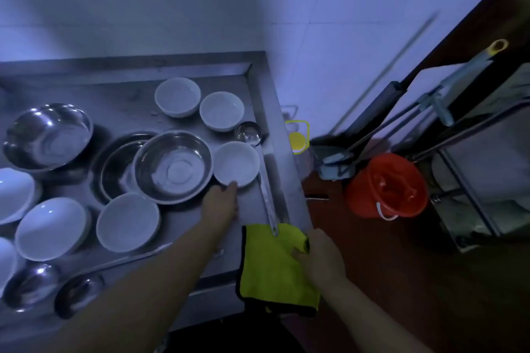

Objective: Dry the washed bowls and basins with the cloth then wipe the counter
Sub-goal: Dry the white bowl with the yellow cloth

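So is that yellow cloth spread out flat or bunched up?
Mostly spread: the yellow cloth hangs as a flat sheet over the counter edge, one corner gripped by the right hand.

White bowls [237,163] upright on steel counter [252,206], yellow cloth [272,264] (overhanging edge)

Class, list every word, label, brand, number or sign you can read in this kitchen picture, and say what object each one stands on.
None: no readable text shows anywhere in this dim, blurred view.
The white bowls, steel basins, ladle, yellow cloth and orange bucket appear plain.
The yellow-capped bottle beside the counter may carry a label, but it is too blurred to tell.
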